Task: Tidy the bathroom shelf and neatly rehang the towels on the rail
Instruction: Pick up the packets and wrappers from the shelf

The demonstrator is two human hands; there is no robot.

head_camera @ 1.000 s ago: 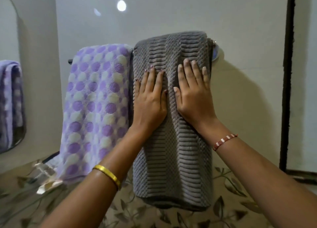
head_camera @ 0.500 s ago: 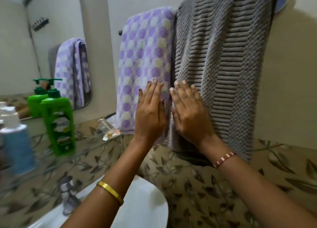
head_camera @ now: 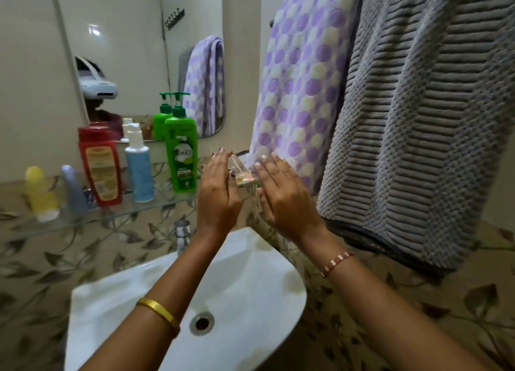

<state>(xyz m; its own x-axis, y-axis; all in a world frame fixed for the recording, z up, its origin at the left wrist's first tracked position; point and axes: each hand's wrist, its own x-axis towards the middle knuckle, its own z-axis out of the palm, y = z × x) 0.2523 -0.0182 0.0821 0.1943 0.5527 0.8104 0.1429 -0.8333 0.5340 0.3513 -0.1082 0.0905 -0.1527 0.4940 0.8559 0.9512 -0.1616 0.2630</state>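
A grey ribbed towel [head_camera: 423, 114] and a purple-and-white dotted towel [head_camera: 301, 86] hang side by side at the upper right. A glass shelf [head_camera: 111, 217] below the mirror carries a green pump bottle [head_camera: 181, 153], a blue-and-white bottle [head_camera: 138, 164], a red bottle [head_camera: 101, 164], a grey tube [head_camera: 73, 189] and a yellow bottle [head_camera: 40, 195]. My left hand [head_camera: 218, 195] and my right hand [head_camera: 284, 195] hover flat, fingers apart, over the shelf's right end. Between them lies a small clear packet [head_camera: 241, 171]; neither hand grips it.
A white basin [head_camera: 250, 281] with a chrome tap [head_camera: 182, 234] sits below my forearms. A mirror [head_camera: 133, 52] hangs on the left wall above the shelf. Leaf-patterned tiles cover the lower walls.
Both hands left the grey towel and dropped down and left to the shelf's right end. The view swung left and down, bringing the shelf bottles and basin into sight.
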